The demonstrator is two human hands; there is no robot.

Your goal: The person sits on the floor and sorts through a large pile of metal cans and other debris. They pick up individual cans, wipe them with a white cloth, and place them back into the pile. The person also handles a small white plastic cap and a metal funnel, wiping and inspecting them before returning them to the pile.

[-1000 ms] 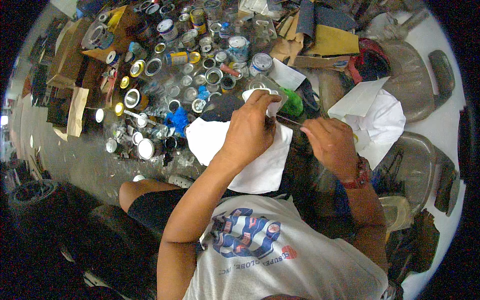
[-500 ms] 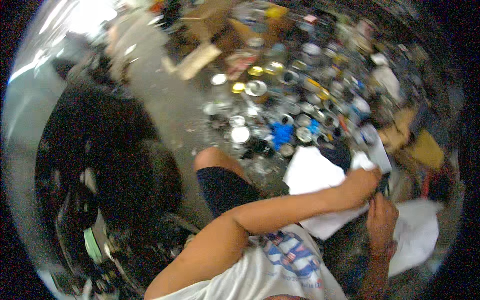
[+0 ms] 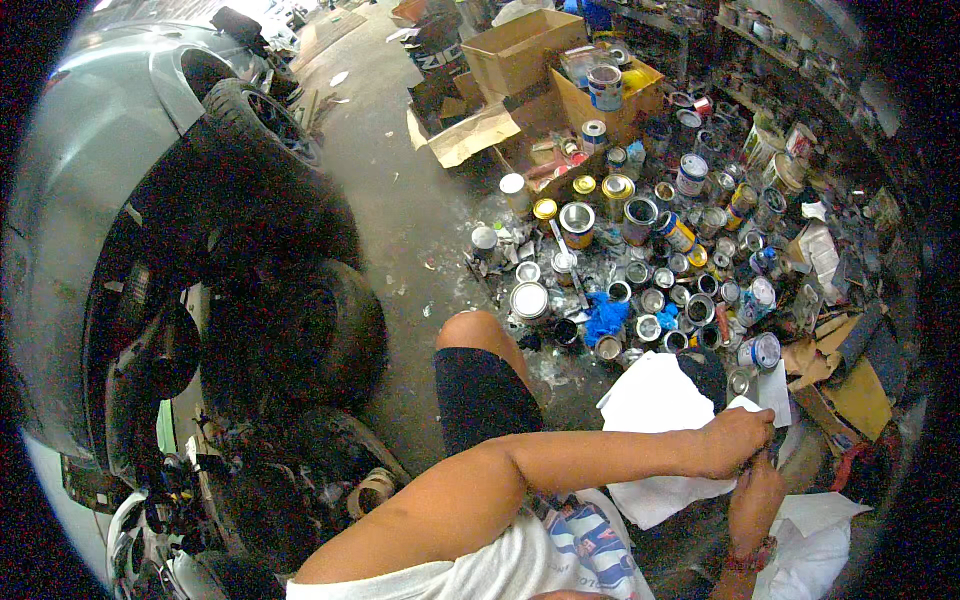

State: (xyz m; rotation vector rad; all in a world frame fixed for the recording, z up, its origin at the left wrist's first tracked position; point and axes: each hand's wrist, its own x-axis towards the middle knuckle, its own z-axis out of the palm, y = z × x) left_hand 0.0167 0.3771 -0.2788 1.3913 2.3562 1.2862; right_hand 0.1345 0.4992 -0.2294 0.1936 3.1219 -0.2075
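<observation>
My left hand [image 3: 733, 442] reaches across from the left, its fingers closed. A small piece of white cloth or paper [image 3: 742, 403] shows at its far side, seemingly in its grip. Just below, my right hand [image 3: 757, 492] is closed and meets the left one; what its fingers hold is hidden. Under my left forearm a large white sheet [image 3: 652, 500], cloth or paper, lies over my lap. Another crumpled white sheet [image 3: 805, 545] rests beside my right wrist.
Many paint cans [image 3: 577, 222] crowd the floor ahead, with a blue crumpled rag [image 3: 605, 318] among them. Cardboard boxes [image 3: 525, 50] stand behind. To the left are a car [image 3: 120, 110] and a loose tire [image 3: 345, 320]. Torn cardboard [image 3: 855, 390] lies at right.
The view has shifted and become sharper. Both hands appear lower in the picture and closer together. Less of the white piece shows at my left hand.
</observation>
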